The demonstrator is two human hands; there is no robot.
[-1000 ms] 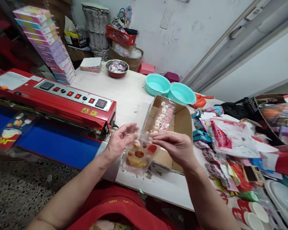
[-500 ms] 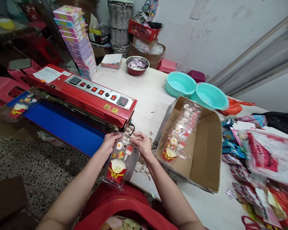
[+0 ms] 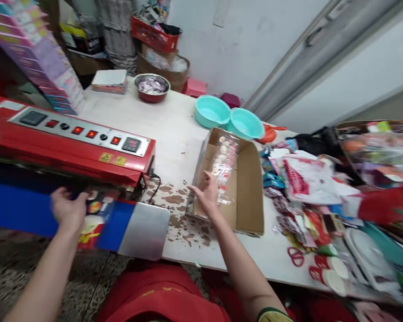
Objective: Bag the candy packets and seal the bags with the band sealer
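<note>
My left hand (image 3: pixel 69 208), smeared by motion, hovers over the blue conveyor belt (image 3: pixel 16 203) of a red bag-sealing machine (image 3: pixel 70 154). Its fingers look spread, at the left edge of a clear plastic packet (image 3: pixel 96 212) of toy food. That packet lies on the belt with its top edge at the machine's front slot. Over the near left side of an open cardboard box (image 3: pixel 250 192), my right hand (image 3: pixel 208 194) is open, thumb and fingers apart. Just beyond it, several more clear toy-food packets (image 3: pixel 225 161) overlap inside the box.
A metal plate (image 3: pixel 147 230) extends from the belt's right end. Two turquoise basins (image 3: pixel 212 112) and a red bowl (image 3: pixel 151 96) stand farther back. Red scissors (image 3: pixel 295 256), paper cups (image 3: pixel 332 279) and piled packaging (image 3: pixel 309 179) lie right. Stacked boxes (image 3: pixel 50 58) rise behind the machine.
The packet both hands held at the machine's right end now lies on the belt, farther left. My left hand has moved left with it; my right hand has let go and reached to the box. The view has swung right.
</note>
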